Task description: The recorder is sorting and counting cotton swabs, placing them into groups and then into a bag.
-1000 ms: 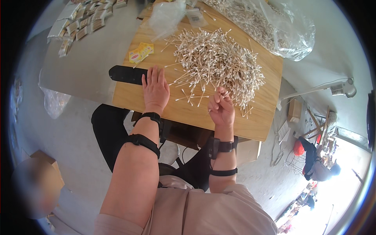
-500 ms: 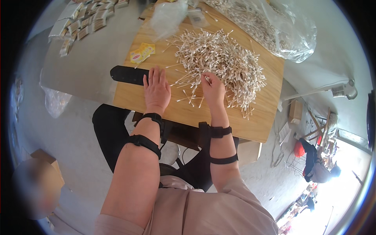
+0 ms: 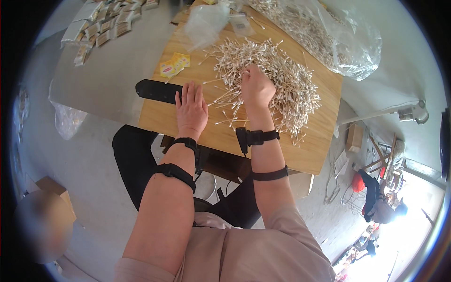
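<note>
A big loose heap of cotton swabs (image 3: 291,89) with white tips covers the middle of the wooden table (image 3: 216,134). Over the left part of this heap is my right hand (image 3: 257,88), its fingers curled closed; whatever is between the fingertips is hidden. My left hand (image 3: 191,108) lies flat on the tabletop with its fingers stretched out. Its fingertips rest at the right end of a long black flat case or strip (image 3: 159,90), which juts past the table's left edge. A few stray swabs (image 3: 227,117) lie between my two hands.
Small yellow packets (image 3: 174,65) lie behind the black strip. Clear plastic bags (image 3: 204,26) are at the table's back, and a large clear bag of swabs (image 3: 324,40) fills the far right. Swab packs (image 3: 110,23) cover part of the grey table (image 3: 89,89) at left.
My right hand has moved away from me, from the heap's near left side farther over the swabs. My left hand has stayed flat in its place. The view has shifted slightly.
</note>
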`<action>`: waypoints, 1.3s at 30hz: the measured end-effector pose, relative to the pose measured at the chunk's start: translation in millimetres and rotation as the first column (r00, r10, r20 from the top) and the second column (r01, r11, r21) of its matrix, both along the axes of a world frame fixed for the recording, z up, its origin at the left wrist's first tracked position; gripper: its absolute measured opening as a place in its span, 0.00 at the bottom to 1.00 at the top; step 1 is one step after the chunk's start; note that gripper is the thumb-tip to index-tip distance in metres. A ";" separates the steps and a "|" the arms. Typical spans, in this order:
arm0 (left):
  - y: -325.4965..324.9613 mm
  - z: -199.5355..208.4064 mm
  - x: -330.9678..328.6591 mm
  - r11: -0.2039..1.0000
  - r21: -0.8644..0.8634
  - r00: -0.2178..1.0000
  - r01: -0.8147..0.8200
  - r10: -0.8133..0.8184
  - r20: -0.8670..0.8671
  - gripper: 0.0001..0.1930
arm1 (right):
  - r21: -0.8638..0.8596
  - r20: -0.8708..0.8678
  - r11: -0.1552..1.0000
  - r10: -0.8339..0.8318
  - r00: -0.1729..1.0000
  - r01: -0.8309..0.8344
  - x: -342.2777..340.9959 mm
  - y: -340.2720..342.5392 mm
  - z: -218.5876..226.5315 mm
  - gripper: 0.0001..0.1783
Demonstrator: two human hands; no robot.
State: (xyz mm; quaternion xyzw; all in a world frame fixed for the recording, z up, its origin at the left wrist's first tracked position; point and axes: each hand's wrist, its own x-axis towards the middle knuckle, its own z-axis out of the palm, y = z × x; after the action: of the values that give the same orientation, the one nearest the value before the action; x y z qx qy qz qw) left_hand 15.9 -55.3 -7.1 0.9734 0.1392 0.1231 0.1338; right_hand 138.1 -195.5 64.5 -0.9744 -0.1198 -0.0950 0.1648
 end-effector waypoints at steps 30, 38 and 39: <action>1.0 2.3 -0.4 1.000 -0.001 1.000 -0.004 0.004 -0.029 0.22 | -0.067 -0.220 0.989 -0.147 0.964 0.135 9.2 19.4 2.4 0.14; -1.9 2.0 1.5 1.000 -0.025 1.000 -0.005 0.005 0.007 0.21 | 0.814 -0.428 0.480 0.114 0.896 0.328 -3.1 -10.4 -3.7 0.11; -0.4 1.0 0.6 1.000 -0.013 1.000 -0.012 0.012 -0.006 0.22 | 0.813 -0.429 0.480 0.113 0.896 0.329 -7.8 -15.6 -0.2 0.11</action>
State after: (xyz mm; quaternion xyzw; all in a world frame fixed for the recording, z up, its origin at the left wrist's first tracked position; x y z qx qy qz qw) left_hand 16.4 -55.6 -6.1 0.9721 0.1464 0.1200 0.1388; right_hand 130.3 -211.1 64.2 -0.7561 0.0475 0.0624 0.6498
